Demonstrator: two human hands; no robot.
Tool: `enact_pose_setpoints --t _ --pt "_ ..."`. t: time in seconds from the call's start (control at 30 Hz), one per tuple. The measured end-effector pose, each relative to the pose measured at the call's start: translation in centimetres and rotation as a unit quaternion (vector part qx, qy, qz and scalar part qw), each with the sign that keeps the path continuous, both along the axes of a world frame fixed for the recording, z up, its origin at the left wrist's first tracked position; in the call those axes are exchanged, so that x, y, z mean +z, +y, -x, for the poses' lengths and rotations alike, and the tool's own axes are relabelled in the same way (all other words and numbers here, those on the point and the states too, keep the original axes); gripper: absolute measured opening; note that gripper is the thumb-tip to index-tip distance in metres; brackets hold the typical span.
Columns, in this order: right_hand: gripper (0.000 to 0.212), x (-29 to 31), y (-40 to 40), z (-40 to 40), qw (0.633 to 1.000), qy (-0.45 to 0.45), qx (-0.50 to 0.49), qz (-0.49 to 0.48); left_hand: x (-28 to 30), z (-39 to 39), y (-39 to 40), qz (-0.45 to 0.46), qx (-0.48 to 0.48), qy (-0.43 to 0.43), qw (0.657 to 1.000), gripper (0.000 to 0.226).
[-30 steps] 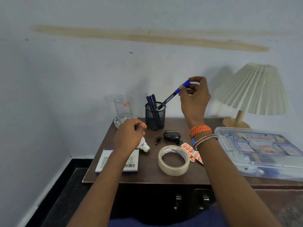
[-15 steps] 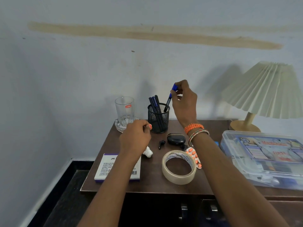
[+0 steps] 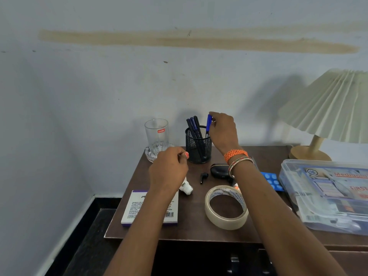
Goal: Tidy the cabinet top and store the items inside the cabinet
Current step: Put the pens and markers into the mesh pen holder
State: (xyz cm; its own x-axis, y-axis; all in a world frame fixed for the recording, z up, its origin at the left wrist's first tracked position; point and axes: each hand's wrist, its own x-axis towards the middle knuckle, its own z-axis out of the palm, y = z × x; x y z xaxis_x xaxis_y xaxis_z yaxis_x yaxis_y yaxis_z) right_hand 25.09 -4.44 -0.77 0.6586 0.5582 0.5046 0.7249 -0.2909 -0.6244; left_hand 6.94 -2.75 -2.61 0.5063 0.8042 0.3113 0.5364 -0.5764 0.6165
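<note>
The head view looks down at two hands over a dark brown wooden cabinet top (image 3: 191, 232).

The right hand (image 3: 224, 132) pinches a blue pen (image 3: 208, 123) by its top end. The pen stands almost straight up, with its tip down inside the black wire-mesh pen cup (image 3: 198, 144). I think it is held high like that so it can drop in beside the three dark pens (image 3: 194, 127) that lean to the left in the cup.

The left hand (image 3: 169, 172) hangs curled just left of the cup. I cannot tell if it holds anything. A small white tube (image 3: 186, 188) pokes out from under it.

Just behind the left hand is a clear drinking glass (image 3: 157, 134) with a red tag that says "cello". Under the left wrist lies a white and purple box (image 3: 132, 208); its print is too small to read.

Near the right arm lie a roll of clear tape (image 3: 227, 208), a black earbud case (image 3: 220, 171) and one black earbud (image 3: 203, 177). Right of that arm is a blue pill strip (image 3: 271, 181) and a clear plastic box (image 3: 326, 196) that says "FIRST". A pleated cream lamp (image 3: 330, 108) stands behind it.
</note>
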Motion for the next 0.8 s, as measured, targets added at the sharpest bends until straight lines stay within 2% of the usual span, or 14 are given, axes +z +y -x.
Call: enact_pose_setpoints --t 0.07,0.2,0.33,0.57,0.7,0.8 --pt "0.051 0.2 -0.1 -0.4 0.999 -0.009 -0.008 0.053 0.0 0.1 0.1 -0.003 0.0 -0.002 1.0 0.021" --pt "0.066 0.6 -0.6 -0.9 0.987 -0.014 0.051 0.151 -0.1 0.3 0.2 -0.008 0.001 -0.001 1.0 0.02" --pt "0.063 0.4 -0.8 -1.1 0.978 -0.032 0.053 0.201 -0.1 0.2 0.0 -0.015 -0.001 0.005 1.0 0.02" --pt "0.06 2.1 -3.2 -2.1 0.994 -0.022 -0.012 0.107 -0.1 -0.2 -0.5 -0.012 -0.019 0.006 1.0 0.02" --pt "0.044 3.2 -5.2 -3.2 0.997 -0.005 -0.073 0.027 0.1 -0.4 -1.2 -0.02 -0.122 0.026 0.992 0.019" --pt "0.035 2.7 -6.6 -4.5 0.995 0.019 -0.096 -0.016 0.1 -0.7 -2.3 -0.038 -0.189 0.076 0.978 0.02"
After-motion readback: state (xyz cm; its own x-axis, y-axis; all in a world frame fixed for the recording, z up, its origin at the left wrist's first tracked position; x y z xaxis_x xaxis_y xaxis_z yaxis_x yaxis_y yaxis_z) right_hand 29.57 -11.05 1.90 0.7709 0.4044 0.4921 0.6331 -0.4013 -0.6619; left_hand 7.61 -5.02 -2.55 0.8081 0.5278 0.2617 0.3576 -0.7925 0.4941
